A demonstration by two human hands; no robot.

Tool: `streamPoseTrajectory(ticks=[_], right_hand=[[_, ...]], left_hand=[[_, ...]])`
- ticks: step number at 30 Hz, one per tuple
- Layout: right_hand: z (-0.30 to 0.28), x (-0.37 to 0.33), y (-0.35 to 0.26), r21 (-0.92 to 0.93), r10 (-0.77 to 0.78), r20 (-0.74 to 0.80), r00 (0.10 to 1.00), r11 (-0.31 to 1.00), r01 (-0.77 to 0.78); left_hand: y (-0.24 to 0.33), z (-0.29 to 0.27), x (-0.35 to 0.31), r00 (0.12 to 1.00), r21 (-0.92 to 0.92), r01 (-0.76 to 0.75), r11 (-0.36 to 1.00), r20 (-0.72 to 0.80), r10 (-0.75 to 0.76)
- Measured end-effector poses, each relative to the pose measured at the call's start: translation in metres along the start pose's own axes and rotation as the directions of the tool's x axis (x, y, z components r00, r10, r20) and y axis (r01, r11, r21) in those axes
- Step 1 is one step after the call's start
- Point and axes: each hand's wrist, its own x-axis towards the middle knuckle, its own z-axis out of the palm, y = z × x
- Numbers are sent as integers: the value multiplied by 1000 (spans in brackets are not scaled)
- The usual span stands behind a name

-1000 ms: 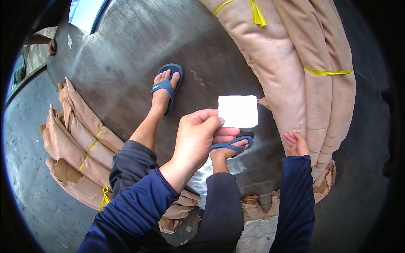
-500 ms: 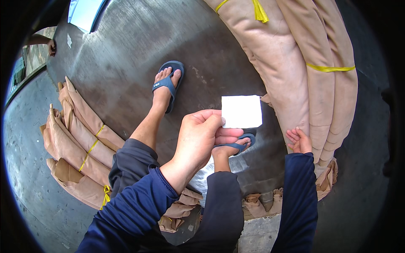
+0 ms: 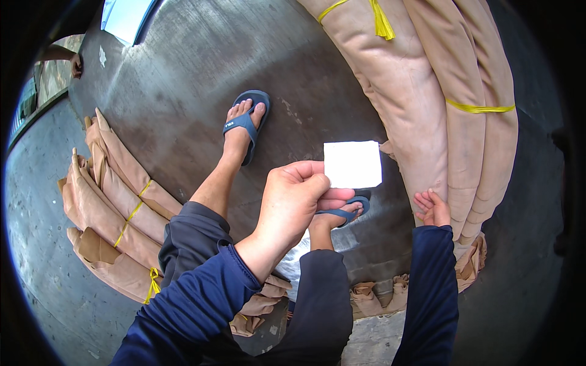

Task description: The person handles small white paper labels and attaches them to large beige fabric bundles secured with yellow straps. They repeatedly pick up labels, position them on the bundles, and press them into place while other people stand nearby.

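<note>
A small white card [image 3: 353, 165] is pinched between the thumb and fingers of my left hand [image 3: 285, 194], near the middle of the view. The side facing me shows no marks that I can make out. My right hand [image 3: 433, 208] rests at the lower part of a long tan rolled bundle [image 3: 408, 104], which looks like leather or thick cloth. Its fingers are loosely bent and apart, with nothing in them. Yellow plastic string [image 3: 479, 108] is tied around the rolls beside it.
More tan rolls [image 3: 110, 207] with yellow ties lie at the left. My sandalled feet [image 3: 239, 125] stand on a dark, worn metal-like surface [image 3: 183, 67]. A bluish-white sheet [image 3: 124, 21] lies at the top left, and another person's hand [image 3: 76, 65] is at the far left edge.
The view has shifted very slightly. My left hand with the white card sits a little lower and further right in the picture; both hands keep the same pose.
</note>
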Motion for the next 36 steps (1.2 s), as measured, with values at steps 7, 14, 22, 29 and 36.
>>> streamPoseTrajectory(ticks=[7, 14, 22, 29, 36], right_hand=[[1, -1, 0, -4, -15, 6, 1000, 1000, 15], [1, 0, 1, -4, -19, 7, 1000, 1000, 19], [0, 0, 0, -13, -21, 8, 1000, 1000, 21], [0, 0, 1, -4, -12, 15, 1000, 1000, 12], [1, 1, 0, -29, -10, -8, 1000, 1000, 9]], left_hand=[[1, 1, -1, 1000, 3, 1, 1000, 22, -1], [0, 2, 0, 1000, -6, 9, 1000, 16, -9], [-2, 2, 1, 999, 7, 15, 1000, 31, -15], [-3, 2, 1, 1000, 19, 2, 1000, 15, -2], [-5, 1, 2, 1000, 30, -5, 1000, 2, 5]])
